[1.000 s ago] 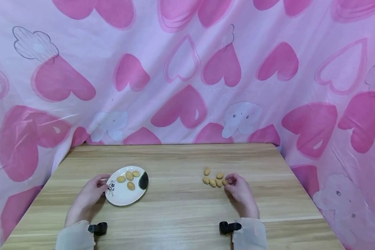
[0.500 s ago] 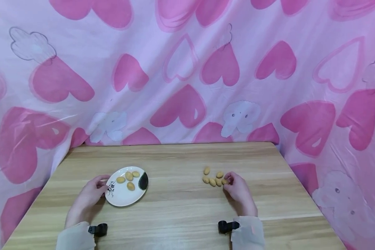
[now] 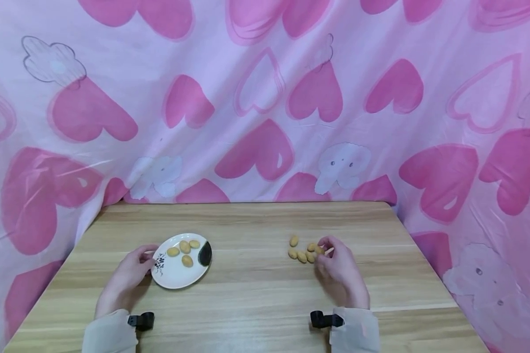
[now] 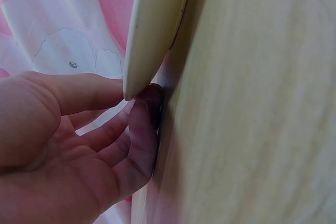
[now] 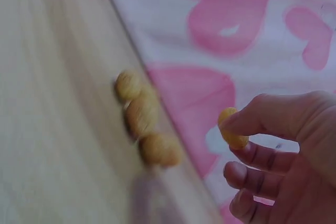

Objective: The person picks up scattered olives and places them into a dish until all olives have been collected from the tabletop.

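My left hand [image 3: 134,267] pinches the near-left rim of a round white plate [image 3: 172,279] with a dark green patch and a floral print. In the left wrist view the thumb [image 4: 92,93] meets the rim while curled fingers [image 4: 142,135] tuck beneath it. Several small yellow-brown oval pieces [image 3: 187,261] lie on the plate. On the right, my right hand [image 3: 340,262] holds a similar oval piece [image 5: 232,129] between thumb and index finger, raised above the table in the right wrist view. The other fingers are loosely bent. More oval pieces [image 3: 302,257] lie on the table just left of that hand.
The wooden table [image 3: 247,294] extends between the two hands. A pink heart-patterned cloth [image 3: 256,98] hangs behind it and along both sides. Black wrist cameras [image 3: 326,319] sit on both sleeves.
My right hand has taken an oval piece from the right end of the group and raised it slightly. The left hand keeps its grip on the plate.
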### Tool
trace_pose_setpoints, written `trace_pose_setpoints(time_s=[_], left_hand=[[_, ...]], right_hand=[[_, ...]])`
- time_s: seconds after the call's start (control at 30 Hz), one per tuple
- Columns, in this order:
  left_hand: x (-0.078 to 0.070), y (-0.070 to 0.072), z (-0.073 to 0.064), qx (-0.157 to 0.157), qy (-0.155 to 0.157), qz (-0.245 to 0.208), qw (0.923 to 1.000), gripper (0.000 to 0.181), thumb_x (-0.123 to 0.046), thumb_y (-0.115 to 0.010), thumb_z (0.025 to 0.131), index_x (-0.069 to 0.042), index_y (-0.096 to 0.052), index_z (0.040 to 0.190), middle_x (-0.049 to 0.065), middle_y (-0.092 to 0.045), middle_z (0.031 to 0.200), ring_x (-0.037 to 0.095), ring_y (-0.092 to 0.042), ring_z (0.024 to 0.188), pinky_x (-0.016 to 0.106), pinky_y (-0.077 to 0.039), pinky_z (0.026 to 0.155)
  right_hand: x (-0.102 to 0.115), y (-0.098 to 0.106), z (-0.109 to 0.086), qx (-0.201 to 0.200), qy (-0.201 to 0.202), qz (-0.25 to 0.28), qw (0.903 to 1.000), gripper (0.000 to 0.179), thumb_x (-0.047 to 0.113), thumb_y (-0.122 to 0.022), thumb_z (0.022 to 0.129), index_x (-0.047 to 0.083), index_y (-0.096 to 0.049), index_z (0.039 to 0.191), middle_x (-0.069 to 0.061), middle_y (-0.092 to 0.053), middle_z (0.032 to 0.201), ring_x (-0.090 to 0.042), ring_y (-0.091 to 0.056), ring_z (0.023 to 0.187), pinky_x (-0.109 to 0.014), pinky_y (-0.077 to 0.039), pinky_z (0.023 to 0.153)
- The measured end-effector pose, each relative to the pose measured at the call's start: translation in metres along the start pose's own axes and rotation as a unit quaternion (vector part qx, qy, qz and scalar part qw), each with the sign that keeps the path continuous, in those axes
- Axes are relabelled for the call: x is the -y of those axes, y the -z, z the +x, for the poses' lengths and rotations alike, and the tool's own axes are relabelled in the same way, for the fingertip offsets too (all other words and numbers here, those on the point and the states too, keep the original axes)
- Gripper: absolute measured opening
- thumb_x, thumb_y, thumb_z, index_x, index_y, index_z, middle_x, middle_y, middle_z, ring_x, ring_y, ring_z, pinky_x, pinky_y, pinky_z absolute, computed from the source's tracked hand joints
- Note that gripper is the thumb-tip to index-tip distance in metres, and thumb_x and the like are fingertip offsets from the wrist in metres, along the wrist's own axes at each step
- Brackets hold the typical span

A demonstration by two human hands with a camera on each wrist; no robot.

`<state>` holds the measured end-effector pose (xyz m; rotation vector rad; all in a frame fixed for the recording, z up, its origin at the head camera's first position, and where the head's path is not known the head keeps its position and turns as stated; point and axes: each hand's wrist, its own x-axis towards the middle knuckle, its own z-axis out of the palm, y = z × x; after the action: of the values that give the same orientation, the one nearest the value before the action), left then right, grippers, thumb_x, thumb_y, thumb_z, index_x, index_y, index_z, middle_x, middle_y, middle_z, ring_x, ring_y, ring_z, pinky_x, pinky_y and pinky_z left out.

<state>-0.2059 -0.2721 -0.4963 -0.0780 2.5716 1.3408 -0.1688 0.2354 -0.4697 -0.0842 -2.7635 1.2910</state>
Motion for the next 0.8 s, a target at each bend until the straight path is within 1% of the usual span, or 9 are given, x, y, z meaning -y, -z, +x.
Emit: trace_pose_setpoints(time_s=[0.13, 0.2, 0.4, 0.6, 0.8], left_hand=[[-0.001, -0.001, 0.000, 0.001, 0.015, -0.002, 0.9999, 0.045, -0.005, -0.045, 0.100, 0.003, -0.039, 0.143, 0.023, -0.053, 0.119, 0.032, -0.051, 0.103, 0.041, -0.044, 0.083], [-0.001, -0.001, 0.000, 0.001, 0.015, 0.000, 0.9999, 0.044, -0.005, -0.045, 0.100, 0.003, -0.039, 0.143, 0.023, -0.052, 0.119, 0.032, -0.051, 0.103, 0.041, -0.045, 0.083], [0.000, -0.001, -0.001, 0.001, 0.004, -0.005, 1.0000, 0.044, -0.004, -0.045, 0.100, 0.004, -0.039, 0.142, 0.023, -0.053, 0.118, 0.031, -0.052, 0.102, 0.039, -0.046, 0.081], [0.001, 0.000, -0.003, 0.001, 0.001, 0.000, 1.0000, 0.043, -0.004, -0.044, 0.100, 0.005, -0.039, 0.142, 0.023, -0.054, 0.116, 0.031, -0.052, 0.101, 0.037, -0.045, 0.079], [0.000, 0.001, -0.001, 0.001, -0.008, 0.014, 0.9999, 0.043, -0.006, -0.044, 0.100, 0.004, -0.040, 0.142, 0.024, -0.055, 0.117, 0.031, -0.054, 0.102, 0.039, -0.047, 0.081]], right_hand=[[0.018, 0.003, -0.002, -0.025, 0.057, -0.004, 0.9980, 0.027, -0.003, -0.069, 0.081, 0.006, -0.062, 0.106, -0.008, -0.060, 0.097, -0.019, -0.055, 0.076, -0.030, -0.047, 0.062], [0.027, 0.003, -0.002, -0.038, 0.085, -0.008, 0.9956, 0.027, -0.003, -0.070, 0.079, 0.006, -0.062, 0.104, -0.008, -0.060, 0.095, -0.018, -0.055, 0.074, -0.028, -0.046, 0.061], [0.054, -0.003, -0.006, -0.036, 0.130, -0.008, 0.9908, 0.027, -0.002, -0.073, 0.079, 0.007, -0.063, 0.102, -0.006, -0.059, 0.093, -0.017, -0.054, 0.073, -0.028, -0.047, 0.061], [0.080, -0.026, -0.009, -0.021, 0.192, -0.007, 0.9812, 0.028, -0.002, -0.074, 0.078, 0.009, -0.063, 0.100, -0.002, -0.058, 0.091, -0.014, -0.055, 0.071, -0.027, -0.048, 0.062], [0.101, -0.055, -0.012, 0.009, 0.238, 0.001, 0.9713, 0.026, 0.001, -0.074, 0.080, 0.009, -0.063, 0.102, 0.002, -0.058, 0.092, -0.012, -0.056, 0.073, -0.029, -0.050, 0.064]])
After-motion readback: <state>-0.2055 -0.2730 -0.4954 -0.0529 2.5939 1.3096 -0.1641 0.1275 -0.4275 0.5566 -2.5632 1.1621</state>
